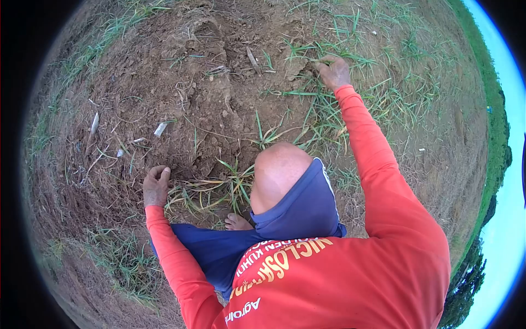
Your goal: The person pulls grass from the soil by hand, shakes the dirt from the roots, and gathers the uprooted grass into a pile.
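My right hand (333, 72) reaches out to the upper right, its fingers closed at a tuft of green grass (318, 101) growing from the soil. Some blades stick out by the fingertips. My left hand (156, 187) is low over the ground at the left, thumb and fingers curled together; what they hold, if anything, is too small to make out. Beside it lies a clump of long, partly yellowed grass (211, 189), in front of my bare knee (279, 172).
Brown, crumbly soil (213, 118) spreads ahead, with pale dry scraps (160, 129) and a dry stick (253, 60) on it. More grass (123, 260) grows at lower left. My bare foot (238, 222) shows under the knee. Trees (468, 288) stand at the far right.
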### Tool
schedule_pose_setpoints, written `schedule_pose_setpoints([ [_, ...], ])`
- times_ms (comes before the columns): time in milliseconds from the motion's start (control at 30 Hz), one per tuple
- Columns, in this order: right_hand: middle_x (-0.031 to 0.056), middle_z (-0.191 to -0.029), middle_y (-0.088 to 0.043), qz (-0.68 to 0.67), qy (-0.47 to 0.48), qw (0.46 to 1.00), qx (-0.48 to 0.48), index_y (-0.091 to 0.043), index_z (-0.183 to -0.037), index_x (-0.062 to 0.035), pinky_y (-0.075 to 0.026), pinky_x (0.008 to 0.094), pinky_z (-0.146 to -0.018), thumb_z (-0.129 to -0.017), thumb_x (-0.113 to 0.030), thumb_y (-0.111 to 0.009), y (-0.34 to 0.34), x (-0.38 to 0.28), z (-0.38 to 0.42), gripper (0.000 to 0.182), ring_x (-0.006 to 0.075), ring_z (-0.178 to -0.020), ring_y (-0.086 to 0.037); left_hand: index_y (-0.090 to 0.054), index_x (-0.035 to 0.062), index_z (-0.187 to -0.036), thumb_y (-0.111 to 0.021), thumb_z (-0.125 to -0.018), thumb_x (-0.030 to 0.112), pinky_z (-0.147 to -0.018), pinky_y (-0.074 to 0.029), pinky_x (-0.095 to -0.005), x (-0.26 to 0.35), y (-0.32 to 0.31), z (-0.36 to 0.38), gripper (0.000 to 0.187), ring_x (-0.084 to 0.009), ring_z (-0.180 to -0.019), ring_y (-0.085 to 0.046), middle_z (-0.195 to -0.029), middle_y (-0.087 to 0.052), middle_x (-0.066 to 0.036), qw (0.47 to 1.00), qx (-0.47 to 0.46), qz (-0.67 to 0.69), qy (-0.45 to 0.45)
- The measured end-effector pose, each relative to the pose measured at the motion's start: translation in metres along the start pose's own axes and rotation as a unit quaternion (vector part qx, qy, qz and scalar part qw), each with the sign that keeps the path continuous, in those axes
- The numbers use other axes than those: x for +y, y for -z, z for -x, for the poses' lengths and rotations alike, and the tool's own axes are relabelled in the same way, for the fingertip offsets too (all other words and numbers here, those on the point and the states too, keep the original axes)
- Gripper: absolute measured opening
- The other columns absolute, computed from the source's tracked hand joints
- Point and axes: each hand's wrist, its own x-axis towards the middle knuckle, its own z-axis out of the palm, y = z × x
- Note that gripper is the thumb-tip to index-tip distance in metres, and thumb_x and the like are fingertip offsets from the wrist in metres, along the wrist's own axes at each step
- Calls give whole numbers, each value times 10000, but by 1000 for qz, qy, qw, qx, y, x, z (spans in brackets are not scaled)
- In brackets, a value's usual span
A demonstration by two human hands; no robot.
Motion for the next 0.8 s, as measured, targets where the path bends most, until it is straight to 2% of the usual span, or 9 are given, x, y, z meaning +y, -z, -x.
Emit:
schedule_pose_setpoints([
  [267,220,-1015,-752,-26,24,999,12,-799,-1028,-105,-550,415,-929,-830,-334,-761,71,-22,-2,305,376,-983,-720,-712,-9,-1133,-712,-962,273,-785,-537,-307,23,-5,-2,330,-137,-826,-658,-928,-728,-52,999,-44,1,9],
  [300,169,-963,-766,-57,21,998,3,-789,-1027,-66,-565,354,-874,-853,-287,-756,92,-49,9,283,274,-929,-737,-709,-8,-1143,-711,-964,274,-795,-535,-306,35,-1,0,334,-135,-838,-656,-938,-727,-50,998,-46,37,11],
  [433,90,-892,-752,-237,-26,970,40,-773,-1019,-27,-578,300,-754,-893,-204,-757,133,-85,14,218,162,-851,-720,-699,-7,-1175,-703,-973,270,-834,-529,-303,75,18,-5,343,-134,-884,-656,-986,-727,-51,997,-49,29,-53],
  [500,64,-870,-738,-304,13,948,90,-766,-1020,-21,-583,291,-708,-909,-175,-756,145,-101,13,189,133,-825,-708,-697,-8,-1181,-702,-973,271,-850,-525,-303,97,24,-11,348,-135,-903,-657,-997,-728,-57,995,-79,23,-57],
  [600,75,-884,-741,-561,-22,828,0,-765,-1027,-24,-599,324,-685,-915,-153,-754,111,-63,-24,172,150,-832,-713,-696,-10,-1183,-702,-971,276,-860,-525,-307,94,10,-27,355,-143,-915,-664,-1010,-735,-74,992,-71,42,-95],
  [633,84,-884,-749,-471,-120,872,-63,-771,-1034,-23,-604,320,-714,-919,-170,-745,80,-35,-40,188,152,-876,-726,-696,-8,-1184,-702,-971,280,-861,-526,-310,83,-2,-34,359,-147,-917,-669,-1018,-738,-78,990,-60,64,-110],
  [667,84,-876,-751,-122,-49,991,-23,-773,-1036,-22,-597,308,-708,-922,-180,-743,59,-19,-43,197,150,-867,-728,-696,-7,-1185,-702,-970,285,-863,-527,-312,74,-8,-37,363,-151,-920,-673,-1026,-741,-82,987,-50,87,-124],
  [700,83,-868,-752,245,24,969,20,-774,-1038,-21,-591,295,-702,-925,-190,-740,46,-13,-37,206,148,-858,-729,-711,9,-1159,-696,-964,295,-853,-540,-335,75,-12,-31,347,-184,-912,-699,-1018,-753,-99,987,-29,73,-138],
  [800,75,-830,-740,-93,-76,991,-62,-777,-1032,-20,-573,276,-678,-926,-203,-737,62,-25,-33,215,133,-794,-716,-727,24,-1126,-692,-954,299,-844,-551,-356,79,-12,-27,326,-219,-906,-719,-993,-756,-115,984,-5,-25,-177],
])
